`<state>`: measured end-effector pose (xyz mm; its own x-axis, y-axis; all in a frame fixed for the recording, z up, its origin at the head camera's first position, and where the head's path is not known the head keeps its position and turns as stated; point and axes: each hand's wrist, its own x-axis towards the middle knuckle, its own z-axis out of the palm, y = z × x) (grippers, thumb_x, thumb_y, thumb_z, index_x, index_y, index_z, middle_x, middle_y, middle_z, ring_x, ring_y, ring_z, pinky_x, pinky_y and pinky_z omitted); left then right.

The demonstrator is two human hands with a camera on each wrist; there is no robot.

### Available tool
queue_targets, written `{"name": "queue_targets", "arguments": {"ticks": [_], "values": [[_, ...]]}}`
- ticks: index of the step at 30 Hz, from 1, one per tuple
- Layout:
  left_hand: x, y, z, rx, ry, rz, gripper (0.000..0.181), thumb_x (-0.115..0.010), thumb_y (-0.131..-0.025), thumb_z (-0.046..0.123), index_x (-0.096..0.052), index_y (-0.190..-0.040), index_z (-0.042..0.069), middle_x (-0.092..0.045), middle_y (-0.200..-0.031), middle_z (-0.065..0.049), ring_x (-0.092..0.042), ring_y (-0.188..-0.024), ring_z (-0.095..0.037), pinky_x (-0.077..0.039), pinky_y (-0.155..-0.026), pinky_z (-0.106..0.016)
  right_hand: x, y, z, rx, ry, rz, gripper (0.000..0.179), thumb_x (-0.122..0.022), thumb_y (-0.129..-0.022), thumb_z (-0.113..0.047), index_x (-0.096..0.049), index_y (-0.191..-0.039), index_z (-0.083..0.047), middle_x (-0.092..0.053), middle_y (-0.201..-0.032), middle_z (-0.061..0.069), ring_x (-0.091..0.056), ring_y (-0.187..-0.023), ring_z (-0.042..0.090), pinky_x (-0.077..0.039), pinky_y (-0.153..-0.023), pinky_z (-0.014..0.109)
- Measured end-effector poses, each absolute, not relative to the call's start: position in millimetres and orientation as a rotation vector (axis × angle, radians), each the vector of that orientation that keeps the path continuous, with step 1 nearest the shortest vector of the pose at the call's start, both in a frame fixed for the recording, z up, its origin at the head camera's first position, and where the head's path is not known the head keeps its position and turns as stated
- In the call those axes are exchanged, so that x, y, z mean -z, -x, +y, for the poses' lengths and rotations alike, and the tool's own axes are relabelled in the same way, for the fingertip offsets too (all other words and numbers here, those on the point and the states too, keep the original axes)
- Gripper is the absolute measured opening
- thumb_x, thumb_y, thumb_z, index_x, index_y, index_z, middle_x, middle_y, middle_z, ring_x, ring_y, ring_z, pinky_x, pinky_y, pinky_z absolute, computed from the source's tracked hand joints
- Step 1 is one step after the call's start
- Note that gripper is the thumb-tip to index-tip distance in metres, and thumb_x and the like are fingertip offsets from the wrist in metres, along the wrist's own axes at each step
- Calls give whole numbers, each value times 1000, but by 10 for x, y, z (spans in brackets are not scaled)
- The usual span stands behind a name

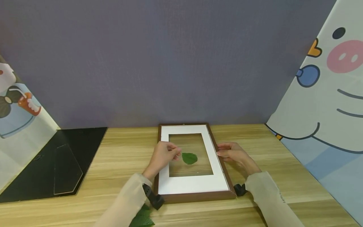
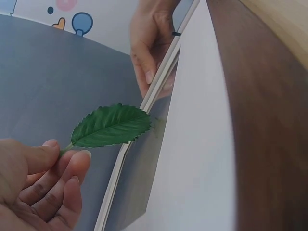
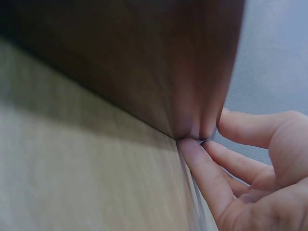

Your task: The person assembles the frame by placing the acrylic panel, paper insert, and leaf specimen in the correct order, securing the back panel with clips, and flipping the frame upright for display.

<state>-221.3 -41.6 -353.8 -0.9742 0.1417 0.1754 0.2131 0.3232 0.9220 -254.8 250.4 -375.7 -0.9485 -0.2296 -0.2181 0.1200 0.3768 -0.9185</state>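
My left hand [image 1: 165,156] pinches the stem of a small green leaf [image 2: 113,126] with serrated edges. The leaf hangs above the middle of a picture frame [image 1: 198,196] with brown sides. Inside the frame, a white mat [image 1: 194,184] surrounds a see-through window [image 1: 181,168] that shows wood grain. On the frame's right side rests my right hand [image 1: 233,154]. Its fingers [image 3: 207,173] touch the outer wall and its thumb lies at the upper edge, as the right wrist view shows.
Another green leaf [image 1: 142,217] lies by the front edge, partly under the left sleeve. A black board [image 1: 42,164] lies on the left of the wooden table [image 1: 124,151]. A grey panel [image 1: 181,63] stands behind, with cartoon-printed panels [image 1: 334,104] at both sides.
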Motion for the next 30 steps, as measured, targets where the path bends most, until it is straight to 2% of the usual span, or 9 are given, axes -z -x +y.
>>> {"name": "queue_targets", "arguments": {"ticks": [8,15,22,26,30], "values": [[3526,2200,-330,1703,364,-2534,10,-67,-87,4,-72,-86,-5,-71,-72,-13,-68,-59,-30,-58,-56,-38,3762,2554,2504,1606,96,2322,59,-64,-89,-7,-38,-138,12,-41,-138,33,-61,-103,18,-55,-88,36],[3495,2169,-273,1655,395,-2532,10,-68,-87,5,-72,-89,-4,-73,-78,-15,-69,-59,-27,-55,-51,-28,3780,2568,2527,1632,116,2298,57,-63,-90,-6,-37,-138,12,-40,-139,33,-61,-105,19,-54,-89,34],[3466,2142,-229,1685,398,-2536,9,-68,-86,3,-71,-88,-4,-72,-79,-16,-69,-63,-32,-55,-53,-30,3803,2581,2531,1625,121,2312,57,-63,-90,-6,-38,-137,12,-41,-138,33,-61,-109,24,-53,-92,39],[3491,2140,-220,1650,409,-2559,7,-68,-86,5,-71,-86,-2,-73,-78,-14,-69,-62,-28,-51,-51,-22,3804,2584,2528,1620,116,2317,57,-63,-90,-7,-38,-137,12,-41,-139,33,-60,-111,26,-52,-93,41],[3529,2140,-218,1610,434,-2580,7,-69,-86,5,-71,-85,-1,-73,-78,-12,-69,-61,-23,-50,-51,-21,3802,2586,2527,1621,110,2316,57,-63,-89,-7,-38,-137,12,-41,-139,33,-60,-112,28,-52,-93,42]]}}
